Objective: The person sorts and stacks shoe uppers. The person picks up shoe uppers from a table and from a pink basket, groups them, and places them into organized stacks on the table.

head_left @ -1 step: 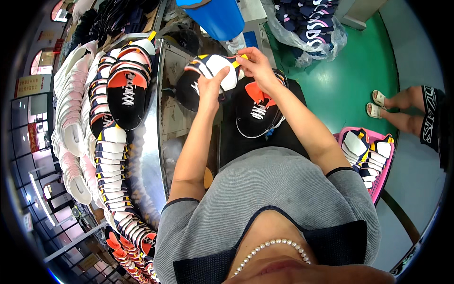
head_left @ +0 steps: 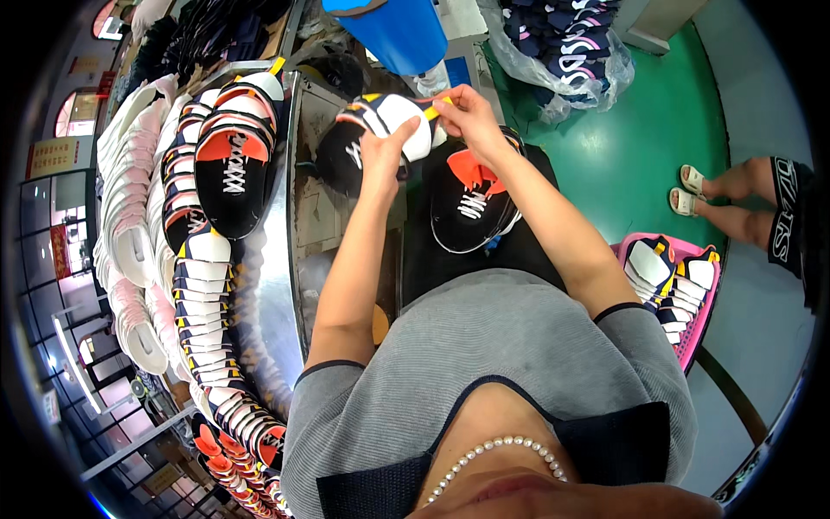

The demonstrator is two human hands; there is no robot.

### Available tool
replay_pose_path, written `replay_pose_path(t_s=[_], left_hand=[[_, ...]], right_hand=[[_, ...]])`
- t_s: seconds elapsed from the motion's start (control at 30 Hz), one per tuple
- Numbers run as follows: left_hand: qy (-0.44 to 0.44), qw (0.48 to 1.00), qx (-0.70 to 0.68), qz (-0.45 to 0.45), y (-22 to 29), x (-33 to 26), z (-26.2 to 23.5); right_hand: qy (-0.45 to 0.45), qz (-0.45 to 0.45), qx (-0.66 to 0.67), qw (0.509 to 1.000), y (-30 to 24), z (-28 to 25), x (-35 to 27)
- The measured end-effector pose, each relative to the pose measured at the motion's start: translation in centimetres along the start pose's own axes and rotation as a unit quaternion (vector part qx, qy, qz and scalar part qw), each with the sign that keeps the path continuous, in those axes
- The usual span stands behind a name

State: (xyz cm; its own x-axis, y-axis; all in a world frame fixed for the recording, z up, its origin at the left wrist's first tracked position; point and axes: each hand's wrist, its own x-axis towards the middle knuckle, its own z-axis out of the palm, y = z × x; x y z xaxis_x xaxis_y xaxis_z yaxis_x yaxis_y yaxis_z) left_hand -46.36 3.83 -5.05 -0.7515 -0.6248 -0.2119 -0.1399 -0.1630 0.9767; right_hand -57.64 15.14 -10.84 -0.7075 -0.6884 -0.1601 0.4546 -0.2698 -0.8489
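My left hand (head_left: 382, 154) is closed on the side of a shoe upper (head_left: 410, 125), its thumb lying along the white heel panel. The upper has a black toe, white laces and orange lining, and it is tilted with the toe to the left. At its heel, my right hand (head_left: 471, 121) pinches the yellow pull tab (head_left: 438, 110) between thumb and fingers. Below my right wrist, a second upper (head_left: 467, 212) lies on my dark-covered lap, black with an orange tongue and white laces. My right forearm hides part of it.
A metal-edged table (head_left: 268, 294) at left carries long nested rows of uppers (head_left: 207, 298) and white shoes (head_left: 130, 216). Ahead hangs a blue container (head_left: 393, 35). A pink basket (head_left: 640, 240) of uppers stands at my right, near another person's legs (head_left: 735, 195). A plastic bag (head_left: 558, 95) holds dark pieces.
The held upper has tilted slightly, its toe end rising a little. Both hands keep their grip.
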Motion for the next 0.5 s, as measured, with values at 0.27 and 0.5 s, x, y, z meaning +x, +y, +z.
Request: replay_pose_path(t_s=[0.27, 0.5], left_hand=[[-0.014, 0.997, -0.053, -0.060, -0.5, 8.7, 0.1], [-0.009, 0.906, -0.321, -0.277, -3.2, 11.7, -1.7]], right_hand=[[0.089, 0.061, 0.139, 0.984, 1.6, -0.9, 5.6], [0.051, 0.060, -0.174, 0.982, -0.5, -4.5, 7.9]])
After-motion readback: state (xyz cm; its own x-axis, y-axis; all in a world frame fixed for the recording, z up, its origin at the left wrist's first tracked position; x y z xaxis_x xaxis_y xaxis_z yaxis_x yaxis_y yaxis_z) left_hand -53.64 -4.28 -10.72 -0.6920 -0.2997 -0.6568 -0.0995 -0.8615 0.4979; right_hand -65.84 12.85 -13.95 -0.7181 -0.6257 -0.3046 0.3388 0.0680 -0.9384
